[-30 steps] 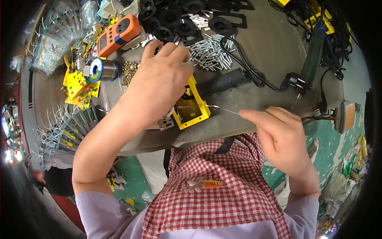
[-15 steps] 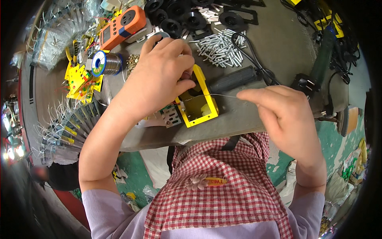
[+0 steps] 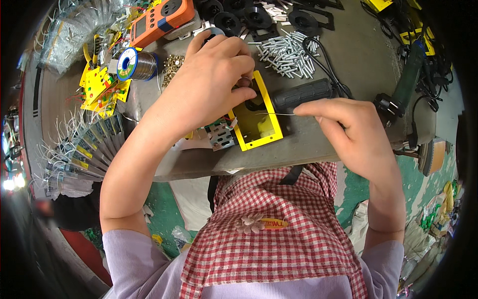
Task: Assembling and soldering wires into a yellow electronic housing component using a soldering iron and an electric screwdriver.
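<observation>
The yellow rectangular case (image 3: 273,107) rests near the table's front edge, its open side facing up. At its far left side is my left hand (image 3: 219,74), fingers curled in and thumb over the rim, gripping it; the fingertips and a dark round part under them are mostly hidden. My right hand (image 3: 348,129) pinches a thin silvery wire (image 3: 279,114) between thumb and forefinger. That wire runs left across the case's right wall into its opening. A perforated metal plate with a small circuit board (image 3: 220,135) touches the case's left side.
A black ribbed handle (image 3: 303,94) with a cord lies right of the case. Silver pins (image 3: 289,55) are heaped behind it. Leftward are a solder spool (image 3: 137,65), brass nuts (image 3: 173,67), yellow boards (image 3: 102,87) and an orange meter (image 3: 162,22). A black plug (image 3: 391,104) lies farther right.
My right hand has moved slightly left, toward the case, and the wire now reaches in with less of it showing. My left hand keeps its place at the case. The whole view has shifted a little.
</observation>
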A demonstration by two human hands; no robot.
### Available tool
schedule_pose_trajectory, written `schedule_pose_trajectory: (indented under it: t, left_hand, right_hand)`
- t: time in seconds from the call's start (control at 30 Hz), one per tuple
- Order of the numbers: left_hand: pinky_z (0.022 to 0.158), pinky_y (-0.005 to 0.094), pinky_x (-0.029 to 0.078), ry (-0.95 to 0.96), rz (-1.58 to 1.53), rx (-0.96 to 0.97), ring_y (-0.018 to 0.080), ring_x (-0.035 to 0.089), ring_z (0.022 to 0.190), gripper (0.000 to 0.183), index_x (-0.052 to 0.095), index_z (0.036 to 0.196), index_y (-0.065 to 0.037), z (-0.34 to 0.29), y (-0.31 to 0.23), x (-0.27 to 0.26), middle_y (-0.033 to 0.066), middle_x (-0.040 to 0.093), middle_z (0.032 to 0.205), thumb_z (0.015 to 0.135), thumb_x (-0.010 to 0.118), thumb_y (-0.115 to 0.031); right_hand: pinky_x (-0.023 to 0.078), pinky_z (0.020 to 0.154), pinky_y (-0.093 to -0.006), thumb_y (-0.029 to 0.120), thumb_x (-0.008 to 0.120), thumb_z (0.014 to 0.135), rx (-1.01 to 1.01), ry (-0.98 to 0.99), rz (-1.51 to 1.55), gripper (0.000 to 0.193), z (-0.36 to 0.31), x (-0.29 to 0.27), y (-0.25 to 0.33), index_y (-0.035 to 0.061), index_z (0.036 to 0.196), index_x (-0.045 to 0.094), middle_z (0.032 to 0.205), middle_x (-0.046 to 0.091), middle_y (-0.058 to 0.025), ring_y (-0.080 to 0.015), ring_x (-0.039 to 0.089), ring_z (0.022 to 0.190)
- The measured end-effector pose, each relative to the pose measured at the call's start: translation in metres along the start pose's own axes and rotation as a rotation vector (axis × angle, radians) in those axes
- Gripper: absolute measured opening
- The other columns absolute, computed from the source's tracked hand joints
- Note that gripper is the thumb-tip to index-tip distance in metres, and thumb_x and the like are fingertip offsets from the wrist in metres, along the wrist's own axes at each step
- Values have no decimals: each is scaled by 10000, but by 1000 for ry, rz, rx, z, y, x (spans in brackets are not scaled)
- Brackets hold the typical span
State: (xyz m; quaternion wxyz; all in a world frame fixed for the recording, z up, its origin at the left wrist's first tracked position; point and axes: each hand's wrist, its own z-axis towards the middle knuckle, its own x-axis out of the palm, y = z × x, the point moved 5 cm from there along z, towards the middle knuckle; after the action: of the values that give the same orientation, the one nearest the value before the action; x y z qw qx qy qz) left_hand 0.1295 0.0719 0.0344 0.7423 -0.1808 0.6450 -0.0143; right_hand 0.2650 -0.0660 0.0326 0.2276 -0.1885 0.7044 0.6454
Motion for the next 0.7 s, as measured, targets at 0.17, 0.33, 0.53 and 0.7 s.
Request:
schedule_pose_trajectory:
  t: [0.17, 0.33, 0.53, 0.7]
  left_hand:
    - [985, 404, 356, 15, -9, -38, 263, 531, 972, 225, 592, 767, -27, -2, 2, 1, 68, 578, 997, 668, 767, -128]
    - [983, 404, 355, -17, -4, -28, 262, 531, 975, 227, 595, 771, -26, -5, 3, 1, 69, 580, 993, 669, 766, -134]
    - [1009, 415, 342, -38, -5, -24, 262, 538, 992, 225, 600, 782, -29, -6, 4, 1, 72, 578, 986, 676, 765, -139]
    - [1028, 434, 325, -36, -18, -30, 263, 540, 998, 230, 604, 801, -31, -9, 6, 1, 67, 574, 975, 677, 766, -137]
  right_hand:
    - [513, 657, -369, 21, 557, 826, -7, 5, 31, 208, 8, 12, -3, 51, 981, 694, 835, 672, -170, -320, 659, 733]
    - [511, 652, -356, 33, 560, 838, 57, 51, 70, 203, 13, 16, -5, 55, 986, 697, 857, 675, -172, -303, 664, 725]
    - [513, 757, -307, -16, 514, 846, 74, 91, 37, 261, 13, 19, 1, 37, 1032, 689, 958, 699, -148, -235, 688, 866]
    - [513, 775, -327, -20, 518, 848, 13, 71, -46, 260, 10, 19, 6, 41, 1035, 689, 972, 695, -149, -257, 680, 893]
